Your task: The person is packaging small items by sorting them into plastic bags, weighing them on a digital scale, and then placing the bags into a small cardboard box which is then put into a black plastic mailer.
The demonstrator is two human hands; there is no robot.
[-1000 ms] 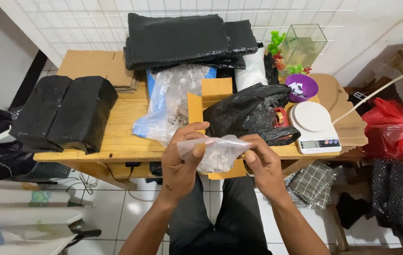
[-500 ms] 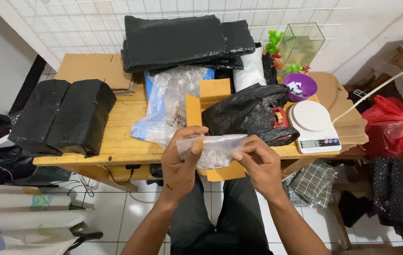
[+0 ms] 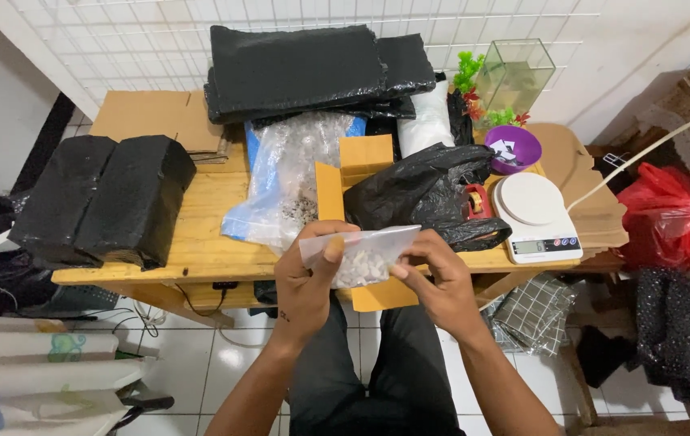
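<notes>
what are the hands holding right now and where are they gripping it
Both hold a small clear plastic bag of white pebbles: left hand at its left end, right hand pinching the right edge.

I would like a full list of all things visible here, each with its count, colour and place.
small bag of pebbles: 1, clear with white stones, held between both hands
large plastic bag: 1, clear, table centre
cardboard box: 1, brown, behind the small bag
black bag: 1, crumpled, beside the scale
kitchen scale: 1, white, table right edge
purple bowl: 1, behind the scale
glass tank: 1, clear, back right
wrapped parcels: 2, black, table left
flat black packs: several, stacked at the back
red bag: 1, far right
table: 1, light wood
left hand: pinching the small bag
right hand: pinching the small bag
</notes>
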